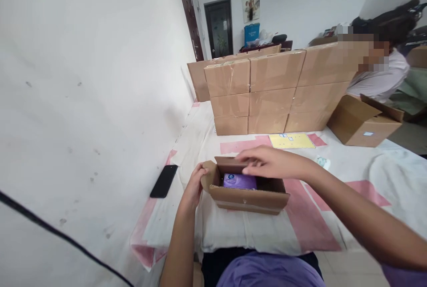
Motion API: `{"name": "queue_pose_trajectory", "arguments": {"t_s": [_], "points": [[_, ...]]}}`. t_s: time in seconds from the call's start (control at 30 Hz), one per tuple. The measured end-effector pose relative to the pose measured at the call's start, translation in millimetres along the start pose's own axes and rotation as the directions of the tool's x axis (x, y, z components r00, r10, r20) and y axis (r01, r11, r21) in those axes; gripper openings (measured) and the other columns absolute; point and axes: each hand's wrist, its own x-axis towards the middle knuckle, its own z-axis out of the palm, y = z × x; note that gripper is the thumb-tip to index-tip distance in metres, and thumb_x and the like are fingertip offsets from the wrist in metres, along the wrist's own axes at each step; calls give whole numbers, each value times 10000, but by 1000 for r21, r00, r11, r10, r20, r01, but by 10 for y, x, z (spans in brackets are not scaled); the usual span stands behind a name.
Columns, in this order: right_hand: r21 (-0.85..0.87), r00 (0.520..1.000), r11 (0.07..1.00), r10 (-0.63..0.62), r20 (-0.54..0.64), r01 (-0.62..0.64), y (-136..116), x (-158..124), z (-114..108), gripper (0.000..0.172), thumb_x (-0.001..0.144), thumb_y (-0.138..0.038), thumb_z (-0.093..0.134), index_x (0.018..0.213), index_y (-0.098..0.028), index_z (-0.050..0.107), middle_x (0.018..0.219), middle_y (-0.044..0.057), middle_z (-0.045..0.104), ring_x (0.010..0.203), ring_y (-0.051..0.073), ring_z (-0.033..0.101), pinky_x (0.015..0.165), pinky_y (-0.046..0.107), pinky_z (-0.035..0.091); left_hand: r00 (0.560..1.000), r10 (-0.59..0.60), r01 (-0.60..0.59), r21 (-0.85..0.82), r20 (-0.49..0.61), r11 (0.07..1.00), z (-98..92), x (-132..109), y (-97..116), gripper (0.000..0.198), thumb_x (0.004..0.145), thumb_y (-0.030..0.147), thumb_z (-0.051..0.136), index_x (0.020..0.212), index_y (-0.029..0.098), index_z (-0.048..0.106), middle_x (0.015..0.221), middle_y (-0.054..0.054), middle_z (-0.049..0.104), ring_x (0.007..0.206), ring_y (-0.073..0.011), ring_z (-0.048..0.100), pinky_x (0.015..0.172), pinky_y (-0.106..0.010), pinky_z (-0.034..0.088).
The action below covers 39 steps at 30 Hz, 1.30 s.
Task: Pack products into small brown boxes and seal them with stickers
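Observation:
A small open cardboard box [250, 200] sits on the cloth-covered table in front of me. Inside, toward its left end, lies a purple package [239, 181] with a round dark mark on it. My left hand [196, 180] is closed on the left end flap [209, 176] of the box. Over the opening is my right hand [263, 161], its fingers loosely bent and the thumb apart, with nothing visible in it. The fingertips are close to the far wall; whether they touch it I cannot tell.
Taped cardboard boxes [270, 91] form a stacked wall behind. An open carton [363, 122] stands at the right near another person [380, 78]. A black phone [164, 181] lies left by the wall. A yellow card [292, 141] and a small packet [322, 161] lie on the table.

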Motion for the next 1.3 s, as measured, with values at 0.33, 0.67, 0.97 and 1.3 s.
{"name": "queue_pose_trajectory", "arguments": {"t_s": [0.33,0.67,0.97,1.3], "points": [[236,923,969,26,-385,71,575,-1157,786,438,1061,-383,311,1134,-292,733,1212,73,733,1302,292,567,1100,551,430,986,23,-35,70,166,997,305,-10,-138,546,875,518,680,1368,325,545,1510,-25,531,1422,-233,457,1066,-267,428],[455,682,883,402,-611,-113,546,-1029,1185,559,927,-381,580,1440,-277,382,1474,149,487,1393,291,472,1086,502,454,989,128,-128,-6,76,992,294,63,-314,240,763,379,687,927,234,591,1464,-30,547,1241,-244,590,905,-291,476],[570,690,816,469,-551,-99,658,-794,1139,656,784,-180,489,1430,-292,464,1432,76,545,1381,257,481,1169,473,390,972,236,-235,127,12,964,350,13,-555,247,765,439,645,880,247,541,1452,-40,572,1332,-317,535,1021,-430,456],[570,682,819,452,-575,-62,656,-660,1040,603,689,-120,448,1267,-246,561,1354,76,565,1354,219,488,1201,401,347,835,504,-447,805,220,391,378,-259,-300,260,894,445,544,997,337,757,1534,-25,519,1495,-363,316,1217,-634,104]]}}
